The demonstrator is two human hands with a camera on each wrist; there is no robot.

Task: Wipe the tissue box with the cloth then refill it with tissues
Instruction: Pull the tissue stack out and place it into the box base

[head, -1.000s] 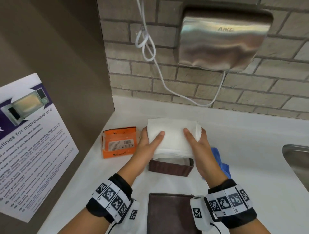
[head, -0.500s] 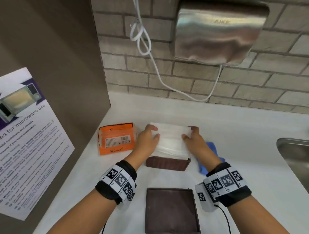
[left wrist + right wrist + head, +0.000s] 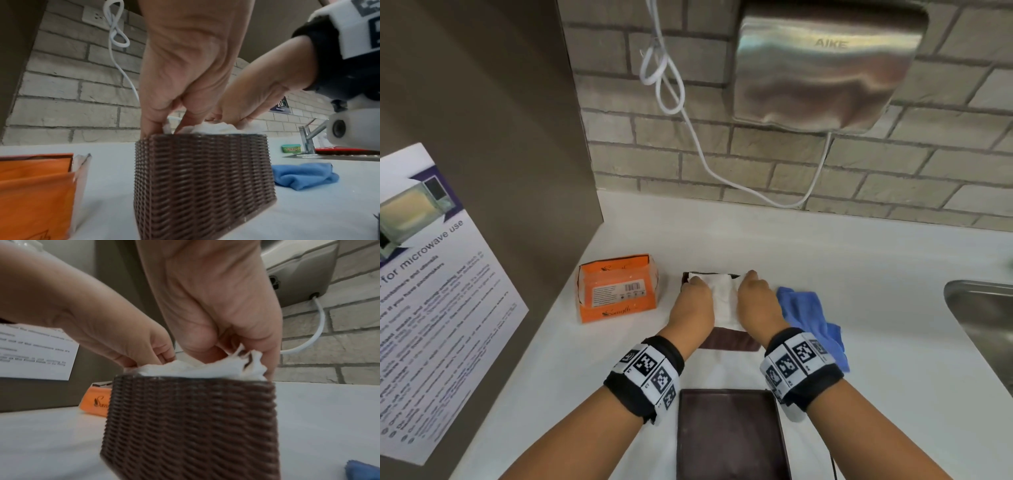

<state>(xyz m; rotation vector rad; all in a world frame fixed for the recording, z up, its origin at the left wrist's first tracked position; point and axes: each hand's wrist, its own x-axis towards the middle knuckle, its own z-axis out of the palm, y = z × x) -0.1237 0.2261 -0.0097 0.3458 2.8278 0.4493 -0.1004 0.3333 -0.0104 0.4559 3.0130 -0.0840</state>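
Pressing a white tissue stack down into the woven brown tissue box at mid-counter, long axis running left to right; left hand gripping the left end, right hand apparently pinching the right, both equally near; blue cloth lying discarded just right

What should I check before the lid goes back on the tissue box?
1. Tissues seated in the woven box: not ok, still bulging above the rim.
2. Left hand and right hand out of the box: not ok, both pressing tissues.
3. Lid within reach: ok, lying nearer the person than the box.
4. Blue cloth clear of the box: ok, beside it.
5. Box upright: ok.
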